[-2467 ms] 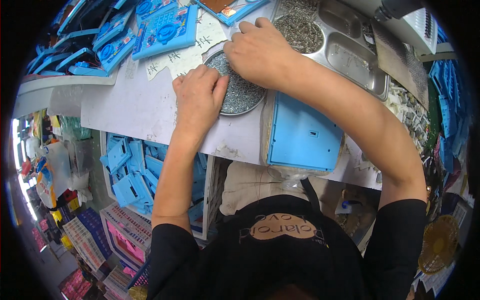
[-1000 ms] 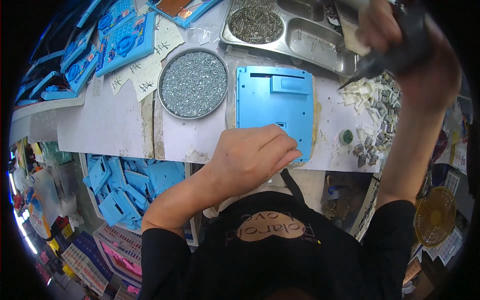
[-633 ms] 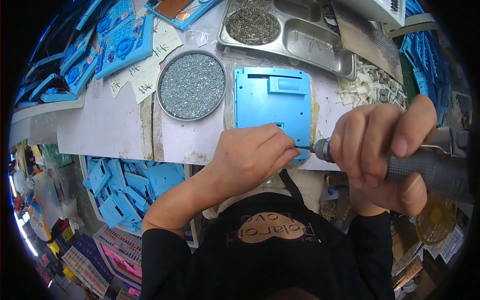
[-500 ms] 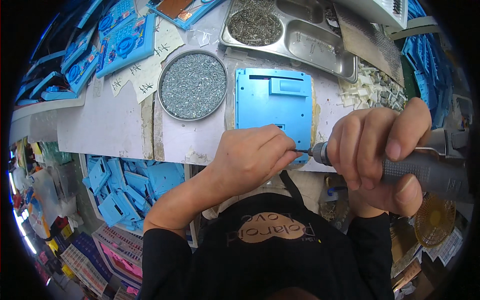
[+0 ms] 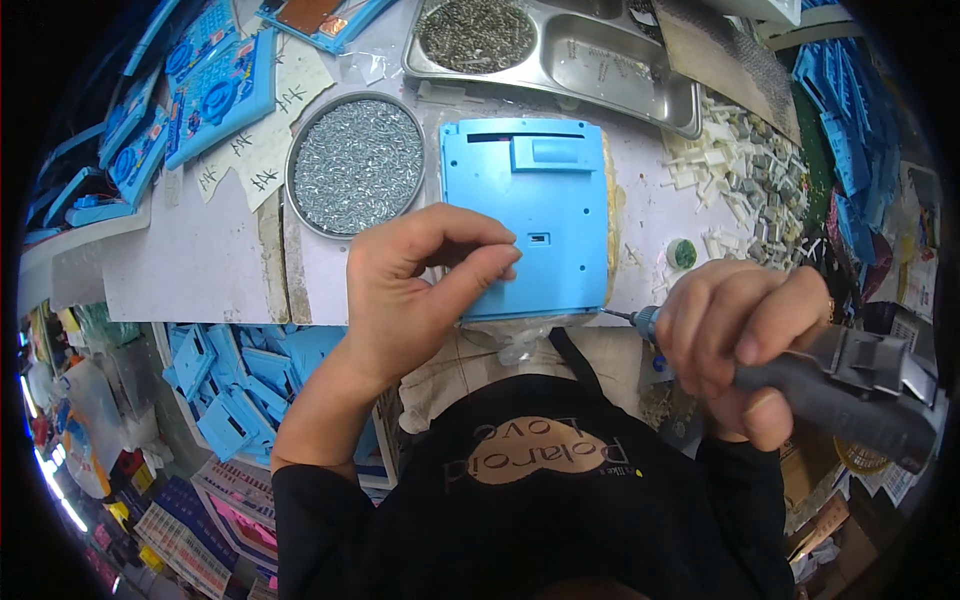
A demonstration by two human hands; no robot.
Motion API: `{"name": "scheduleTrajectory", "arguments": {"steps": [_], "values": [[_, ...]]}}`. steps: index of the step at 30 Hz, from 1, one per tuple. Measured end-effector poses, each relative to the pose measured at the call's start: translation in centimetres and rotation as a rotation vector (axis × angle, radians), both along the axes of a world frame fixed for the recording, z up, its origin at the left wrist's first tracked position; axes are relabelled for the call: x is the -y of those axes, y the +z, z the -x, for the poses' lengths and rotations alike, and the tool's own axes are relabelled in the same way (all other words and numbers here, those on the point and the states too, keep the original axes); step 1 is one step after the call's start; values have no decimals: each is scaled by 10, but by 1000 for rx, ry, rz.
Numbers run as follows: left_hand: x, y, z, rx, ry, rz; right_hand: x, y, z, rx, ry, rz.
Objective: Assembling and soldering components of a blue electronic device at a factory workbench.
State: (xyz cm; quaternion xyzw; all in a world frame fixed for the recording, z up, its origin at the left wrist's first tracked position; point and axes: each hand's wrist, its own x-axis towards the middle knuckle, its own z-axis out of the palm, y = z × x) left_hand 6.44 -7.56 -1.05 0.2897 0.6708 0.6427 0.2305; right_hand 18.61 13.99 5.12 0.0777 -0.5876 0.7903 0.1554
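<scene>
Since half a second ago the electric screwdriver (image 5: 830, 385), clenched in the right hand (image 5: 735, 345), has swung its bit to the blue plastic panel (image 5: 530, 215) on the bench edge, while the left hand (image 5: 415, 285) pinches fingertips there, seemingly seating a screw; next, likely driving it straight.

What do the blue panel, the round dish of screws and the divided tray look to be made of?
Blue panel: likely moulded plastic, matte, with even colour and formed slots. Round dish: probably thin metal, with a shiny grey rim; its screws glint like steel. Divided tray: seemingly stainless steel, brushed and reflective.
</scene>
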Motion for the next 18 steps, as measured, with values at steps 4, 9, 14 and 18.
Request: {"name": "scheduleTrajectory", "arguments": {"steps": [4,9,14,18], "values": [[-7,-2,6,-442,20,101,2,-10,-7,-9,27,5],[-13,-12,6,-728,-11,116,-2,-17,-8,-68,114,-32],[-21,-16,7,-862,-118,138,-2,-21,-4,-110,164,-186],[-18,-19,2,-860,-109,204,1,-25,1,-174,229,-285]]}}
